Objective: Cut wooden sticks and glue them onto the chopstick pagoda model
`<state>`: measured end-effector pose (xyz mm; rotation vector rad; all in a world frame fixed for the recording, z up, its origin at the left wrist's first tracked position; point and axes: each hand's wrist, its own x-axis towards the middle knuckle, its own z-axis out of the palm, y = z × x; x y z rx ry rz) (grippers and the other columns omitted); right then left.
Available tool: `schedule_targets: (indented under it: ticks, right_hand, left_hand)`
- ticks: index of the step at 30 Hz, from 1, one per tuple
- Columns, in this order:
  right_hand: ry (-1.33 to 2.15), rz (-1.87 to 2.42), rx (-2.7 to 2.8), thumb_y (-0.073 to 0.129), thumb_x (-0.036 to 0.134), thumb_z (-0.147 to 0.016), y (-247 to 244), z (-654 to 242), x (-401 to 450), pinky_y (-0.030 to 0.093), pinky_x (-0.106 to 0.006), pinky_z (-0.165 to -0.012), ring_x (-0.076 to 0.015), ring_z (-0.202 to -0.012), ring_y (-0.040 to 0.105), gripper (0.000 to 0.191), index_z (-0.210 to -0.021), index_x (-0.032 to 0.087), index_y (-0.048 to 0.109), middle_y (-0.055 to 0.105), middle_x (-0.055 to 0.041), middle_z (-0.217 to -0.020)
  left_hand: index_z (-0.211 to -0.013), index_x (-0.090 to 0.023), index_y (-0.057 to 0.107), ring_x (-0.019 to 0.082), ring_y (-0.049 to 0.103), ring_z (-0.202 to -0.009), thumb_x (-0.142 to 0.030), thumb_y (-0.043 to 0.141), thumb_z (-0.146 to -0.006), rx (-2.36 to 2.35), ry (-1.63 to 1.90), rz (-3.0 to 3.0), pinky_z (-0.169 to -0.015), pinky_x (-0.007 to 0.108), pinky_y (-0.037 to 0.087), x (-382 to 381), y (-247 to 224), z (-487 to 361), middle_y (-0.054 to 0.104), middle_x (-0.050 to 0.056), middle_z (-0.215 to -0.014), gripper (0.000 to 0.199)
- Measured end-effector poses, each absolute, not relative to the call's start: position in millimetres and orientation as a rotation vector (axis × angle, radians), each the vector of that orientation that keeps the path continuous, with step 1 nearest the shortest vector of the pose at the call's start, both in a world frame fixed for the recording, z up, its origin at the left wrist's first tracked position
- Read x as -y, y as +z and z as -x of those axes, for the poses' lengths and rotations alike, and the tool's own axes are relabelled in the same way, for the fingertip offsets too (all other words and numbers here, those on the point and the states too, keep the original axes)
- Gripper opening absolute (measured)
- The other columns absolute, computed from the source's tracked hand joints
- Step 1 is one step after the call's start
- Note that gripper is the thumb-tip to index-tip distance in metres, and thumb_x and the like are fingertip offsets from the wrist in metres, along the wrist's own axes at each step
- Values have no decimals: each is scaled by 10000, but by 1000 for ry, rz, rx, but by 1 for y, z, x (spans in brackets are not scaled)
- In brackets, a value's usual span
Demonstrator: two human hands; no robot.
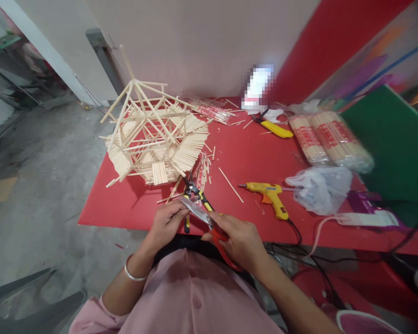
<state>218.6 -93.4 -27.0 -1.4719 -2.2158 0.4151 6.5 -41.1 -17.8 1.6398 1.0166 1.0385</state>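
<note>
My right hand [242,239] is closed around the handles of red-handled scissors [198,212], whose silver blades point up and to the left. The blade tips reach the fingers of my left hand [167,222], which are pinched together; whatever they hold is too small to make out. Just beyond my hands, black-and-yellow pliers [195,190] lie near the table's front edge. A pavilion-like frame of thin wooden sticks [153,134] stands on the left part of the red table [264,162], with rows of sticks fanned around it.
A yellow glue gun [270,195] lies right of my hands, its cable running off the front edge. Behind it are a yellow-handled cutter [277,129], packs of sticks [330,137] and a clear plastic bag [320,188]. Loose sticks [231,184] lie mid-table. A green board [397,139] is at right.
</note>
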Motion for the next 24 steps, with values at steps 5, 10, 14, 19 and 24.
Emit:
schedule_targets:
  ticks: [5,10,14,19,24]
  right_hand:
    - [346,1820,2063,546,558,-882,-40,-231,98,481,-260,-631,-197,-769,707,487,-1207,206,630,750,-78,-929]
    - [30,2307,2030,510,454,-912,-51,-247,101,402,-285,-507,-224,-669,682,480,-1307,187,566,741,-98,-956]
    - [-37,2118,2145,488,379,-919,-44,-252,105,445,-287,-622,-216,-795,676,396,-1232,173,615,724,-105,-991]
    - [-317,2397,1782,488,332,-871,-28,-289,81,372,-316,-567,-267,-778,649,364,-1134,149,660,711,-141,-911]
    - [362,2502,1497,686,362,-631,-33,-344,47,350,-343,-528,-289,-665,625,217,-761,189,678,681,-145,-754]
  left_hand:
    - [-823,-170,659,101,550,-486,-369,532,-922,-1015,969,-1403,-509,224,445,44,-24,-10,681,23,-664,256]
    - [-839,-152,596,33,418,-354,-446,609,-869,-910,947,-1062,-374,171,341,47,-32,-21,711,40,-695,296]
    - [-791,-158,591,56,521,-385,-463,666,-819,-879,988,-884,-328,148,333,45,-29,-27,694,23,-688,315]
    - [-789,-152,609,48,477,-321,-381,737,-776,-865,992,-806,-293,129,323,45,-27,-27,630,-24,-542,263]
    - [-796,-162,585,54,497,-325,-383,761,-752,-814,1060,-656,-273,127,321,49,-23,-25,658,-15,-603,286]
